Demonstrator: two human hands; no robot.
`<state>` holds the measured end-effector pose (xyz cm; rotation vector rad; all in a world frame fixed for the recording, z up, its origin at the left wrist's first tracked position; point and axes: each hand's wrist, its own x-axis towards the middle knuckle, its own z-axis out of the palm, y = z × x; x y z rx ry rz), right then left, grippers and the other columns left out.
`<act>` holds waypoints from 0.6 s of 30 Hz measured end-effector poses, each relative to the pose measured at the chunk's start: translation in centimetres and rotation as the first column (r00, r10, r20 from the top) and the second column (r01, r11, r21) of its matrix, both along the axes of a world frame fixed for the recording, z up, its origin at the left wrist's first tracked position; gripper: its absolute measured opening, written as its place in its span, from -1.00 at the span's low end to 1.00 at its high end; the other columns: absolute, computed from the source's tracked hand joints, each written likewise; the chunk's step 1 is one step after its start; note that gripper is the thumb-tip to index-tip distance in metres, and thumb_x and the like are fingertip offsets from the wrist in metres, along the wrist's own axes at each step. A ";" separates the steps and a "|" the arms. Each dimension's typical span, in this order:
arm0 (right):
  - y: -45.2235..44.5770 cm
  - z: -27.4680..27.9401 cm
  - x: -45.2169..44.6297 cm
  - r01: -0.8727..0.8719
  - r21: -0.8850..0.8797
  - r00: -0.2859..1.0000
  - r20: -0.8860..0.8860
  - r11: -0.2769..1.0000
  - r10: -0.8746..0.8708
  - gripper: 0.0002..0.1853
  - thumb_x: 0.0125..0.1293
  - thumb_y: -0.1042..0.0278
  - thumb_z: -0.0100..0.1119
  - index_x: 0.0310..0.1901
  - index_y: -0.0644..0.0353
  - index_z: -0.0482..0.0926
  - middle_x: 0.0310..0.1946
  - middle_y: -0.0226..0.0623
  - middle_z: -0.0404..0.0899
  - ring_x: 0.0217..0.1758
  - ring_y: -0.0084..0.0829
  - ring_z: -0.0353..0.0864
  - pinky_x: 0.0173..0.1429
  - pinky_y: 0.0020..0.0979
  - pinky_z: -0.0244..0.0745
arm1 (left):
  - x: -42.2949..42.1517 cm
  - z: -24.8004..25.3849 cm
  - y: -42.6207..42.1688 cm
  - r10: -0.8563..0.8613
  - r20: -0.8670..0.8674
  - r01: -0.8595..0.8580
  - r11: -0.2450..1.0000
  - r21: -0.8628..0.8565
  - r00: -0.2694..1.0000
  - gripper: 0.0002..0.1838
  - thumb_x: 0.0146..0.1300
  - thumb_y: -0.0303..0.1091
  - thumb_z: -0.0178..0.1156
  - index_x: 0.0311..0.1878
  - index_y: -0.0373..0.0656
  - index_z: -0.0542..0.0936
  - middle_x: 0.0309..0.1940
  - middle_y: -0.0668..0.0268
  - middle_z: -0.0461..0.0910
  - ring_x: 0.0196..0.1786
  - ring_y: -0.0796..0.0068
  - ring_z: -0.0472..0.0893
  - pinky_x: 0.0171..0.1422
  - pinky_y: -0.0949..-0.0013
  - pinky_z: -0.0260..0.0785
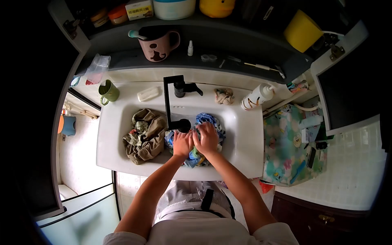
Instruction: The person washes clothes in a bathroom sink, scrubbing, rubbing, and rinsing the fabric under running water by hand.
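In the white sink, a bundle of blue, white and green patterned cloth (210, 119) lies under the black faucet (167, 102). My left hand (182, 143) presses into this cloth just below the spout, its fingers bunched. Right beside it, my right hand (206, 138) has bent fingers on the same cloth, and the two hands touch. The cloth under the palms is mostly hidden. Left of my hands sits a crumpled brown garment (152, 141) with a floral patterned piece (138, 134) on it.
On the sink rim stand a green mug (108, 92), a white soap bar (148, 94), a small crumpled cloth (224, 96) and a white pump bottle (257, 97). A pink mug (159, 45) is on the dark shelf (118, 59) above. Open cabinet doors flank both sides.
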<state>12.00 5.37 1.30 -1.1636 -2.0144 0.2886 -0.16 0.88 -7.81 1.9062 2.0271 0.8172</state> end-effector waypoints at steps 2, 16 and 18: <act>0.0 -4.4 -0.5 0.103 -0.015 0.987 0.126 0.995 -0.100 -0.89 0.20 0.30 0.12 -0.36 0.11 0.46 -0.37 -0.24 0.46 -0.23 -0.12 0.46 -0.19 -0.11 0.29 | 0.0 0.4 -0.1 0.003 0.021 -0.004 1.000 0.027 1.000 -0.62 0.37 -0.20 -0.08 0.15 0.02 0.58 -0.05 0.16 0.62 0.12 0.10 0.51 0.47 -0.09 0.06; 4.2 -11.3 -1.8 0.046 -0.091 0.980 0.195 0.995 -0.028 -0.83 0.07 0.22 0.05 -0.33 0.07 0.40 -0.38 -0.28 0.41 -0.22 -0.14 0.36 -0.21 -0.07 0.18 | -2.1 -1.1 5.5 -0.036 -0.125 0.031 0.999 -0.040 0.992 -0.58 0.24 -0.02 0.07 0.12 0.10 0.56 0.09 0.21 0.49 0.20 0.15 0.43 0.43 -0.17 0.01; 5.5 -12.3 -2.4 0.049 -0.091 0.983 0.182 0.995 -0.032 -0.82 0.10 0.19 0.04 -0.33 0.08 0.43 -0.37 -0.25 0.45 -0.22 -0.12 0.37 -0.20 -0.05 0.18 | -2.7 -3.3 6.8 -0.056 -0.248 -0.040 0.930 -0.365 0.967 -0.59 0.27 -0.04 0.02 0.15 0.13 0.56 0.13 0.27 0.49 0.22 0.16 0.42 0.44 -0.18 0.00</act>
